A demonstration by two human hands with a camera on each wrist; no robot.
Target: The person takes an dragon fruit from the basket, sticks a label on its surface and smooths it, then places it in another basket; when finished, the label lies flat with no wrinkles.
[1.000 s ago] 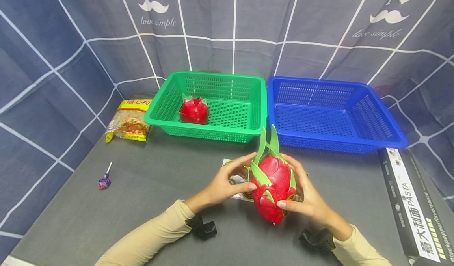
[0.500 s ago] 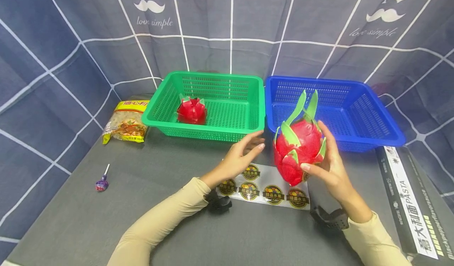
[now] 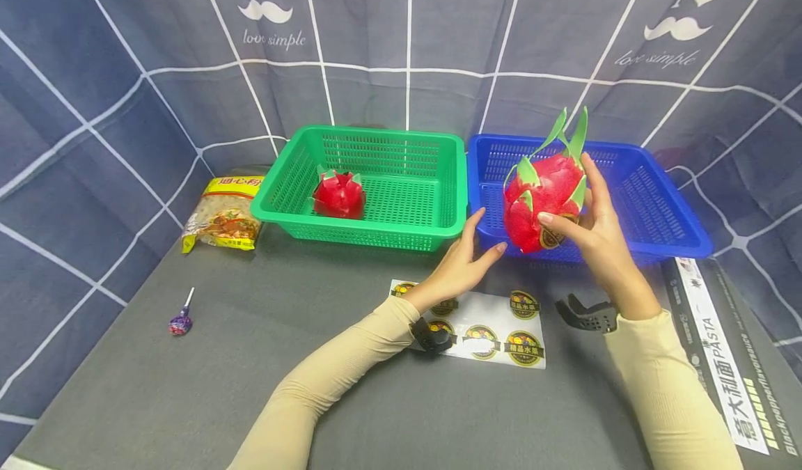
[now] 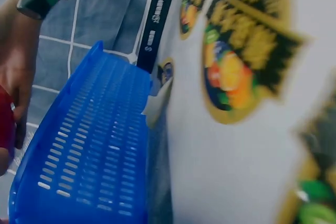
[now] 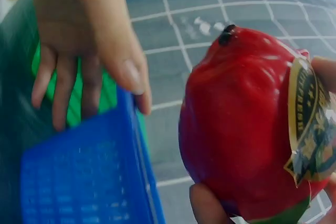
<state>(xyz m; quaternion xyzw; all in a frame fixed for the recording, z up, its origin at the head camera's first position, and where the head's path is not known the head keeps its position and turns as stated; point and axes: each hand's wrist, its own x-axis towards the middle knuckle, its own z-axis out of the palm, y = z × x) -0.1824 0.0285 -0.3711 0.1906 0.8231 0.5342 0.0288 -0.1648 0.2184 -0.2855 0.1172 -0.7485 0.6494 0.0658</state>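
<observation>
My right hand [image 3: 604,247] holds a red dragon fruit [image 3: 540,195] with green leaf tips, raised over the front part of the blue basket [image 3: 679,244]. A round black-and-gold sticker [image 5: 312,119] is on the fruit's skin, close to my fingers in the right wrist view. At the blue basket's near left corner is my left hand [image 3: 460,264], fingers extended and thumb apart, nothing gripped; whether it touches the rim I cannot tell. Under the left forearm lies a white sheet of fruit stickers [image 3: 495,310]. Another dragon fruit [image 3: 340,195] sits in the green basket [image 3: 351,229].
A bag of pasta [image 3: 225,216] leans left of the green basket. A lollipop [image 3: 180,322] lies on the grey table [image 3: 250,358] at left. The long black pasta box [image 3: 720,358] lies along the right side. A grey checked curtain [image 3: 370,31] hangs behind the baskets.
The dragon fruit went from both hands into the right hand alone, moving up and right over the blue basket. My left hand released it and moved right toward that basket, uncovering the sticker sheet.
</observation>
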